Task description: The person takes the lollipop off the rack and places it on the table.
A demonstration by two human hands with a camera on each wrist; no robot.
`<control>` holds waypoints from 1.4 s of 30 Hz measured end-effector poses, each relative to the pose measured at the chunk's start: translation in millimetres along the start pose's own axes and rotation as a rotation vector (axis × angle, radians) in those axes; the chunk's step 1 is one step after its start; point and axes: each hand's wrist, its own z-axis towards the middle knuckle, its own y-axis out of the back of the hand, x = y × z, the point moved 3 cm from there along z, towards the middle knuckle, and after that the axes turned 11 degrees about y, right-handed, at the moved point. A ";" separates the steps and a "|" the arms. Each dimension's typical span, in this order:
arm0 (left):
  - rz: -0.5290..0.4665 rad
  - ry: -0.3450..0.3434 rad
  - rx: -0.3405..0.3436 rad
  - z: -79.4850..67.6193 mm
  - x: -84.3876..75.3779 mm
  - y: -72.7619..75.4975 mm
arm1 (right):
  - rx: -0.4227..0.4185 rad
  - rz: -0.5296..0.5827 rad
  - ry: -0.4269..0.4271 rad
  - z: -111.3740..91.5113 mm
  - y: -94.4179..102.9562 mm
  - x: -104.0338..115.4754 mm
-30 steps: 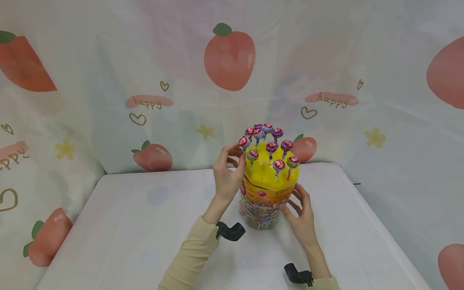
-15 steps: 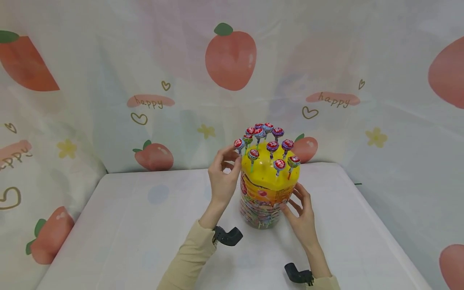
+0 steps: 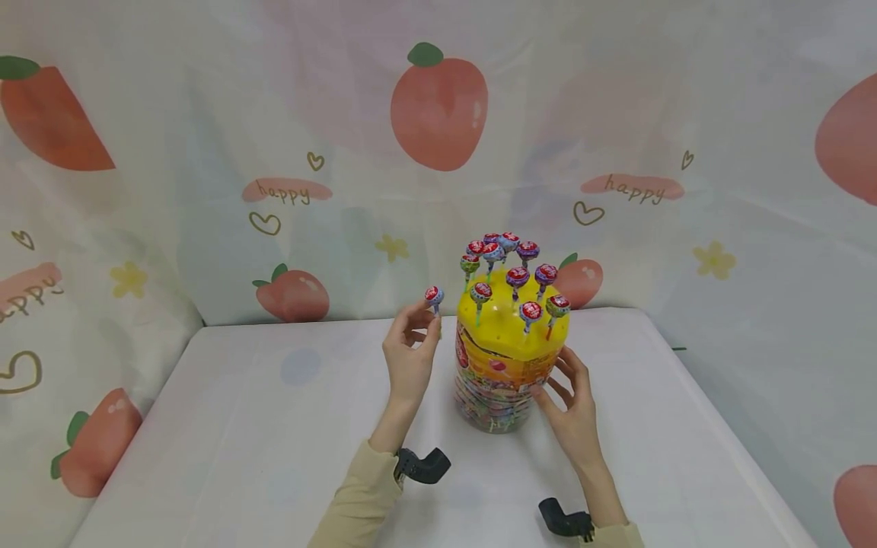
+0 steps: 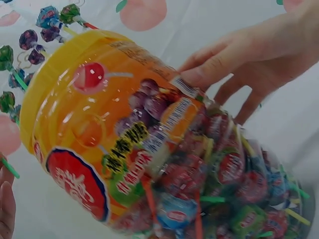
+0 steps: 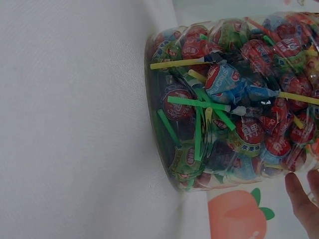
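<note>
Pinching a lollipop (image 3: 435, 296): left hand (image 3: 409, 365), green stick (image 4: 9, 168) at its fingertips (left wrist view only); right hand (image 3: 574, 417), fingers spread, touches candy jar (image 3: 495, 380).

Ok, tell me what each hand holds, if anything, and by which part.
The left hand pinches a lollipop by its stick; the right hand holds the candy jar by its side, below the yellow lid.

— Wears what on the arms?
— Wears a beige left sleeve (image 3: 359, 487), lightly creased, and a beige right sleeve (image 3: 613, 536), mostly just cuff.
— And at the wrists?
— Carries a black left mount (image 3: 425, 466), bent like a pipe elbow, plus a matching right mount (image 3: 565, 520). Leaves left hand (image 3: 408, 361) and right hand (image 3: 575, 415) bare.
</note>
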 end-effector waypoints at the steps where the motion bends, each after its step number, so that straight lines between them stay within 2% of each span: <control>1: 0.001 0.012 -0.001 -1.3 3.2 0.5 | -0.001 -0.002 0.001 -0.1 0.1 0.1; 8: 0.021 0.071 -0.010 -10.3 22.9 4.7 | 0.005 -0.005 -0.003 -0.3 -0.1 0.2; 17: 0.028 0.143 -0.064 -17.6 51.4 12.1 | 0.006 -0.008 -0.010 -0.1 0.7 -0.2; 28: 0.050 0.274 -0.099 -24.2 83.9 17.3 | 0.005 -0.011 -0.008 0.0 0.8 0.5; 33: 0.064 0.308 -0.105 -24.0 98.3 17.7 | 0.004 0.010 -0.008 -0.7 0.7 -10.0; 37: 0.072 0.331 -0.117 -21.4 123.2 18.0 | 0.001 0.024 -0.005 -1.0 1.2 -25.5; 40: 0.096 0.358 -0.134 -20.8 142.8 18.2 | 0.001 0.023 -0.007 -1.1 1.5 -30.7; 42: 0.106 0.382 -0.137 -21.5 150.5 18.6 | 0.005 0.019 -0.009 -1.1 1.7 -32.1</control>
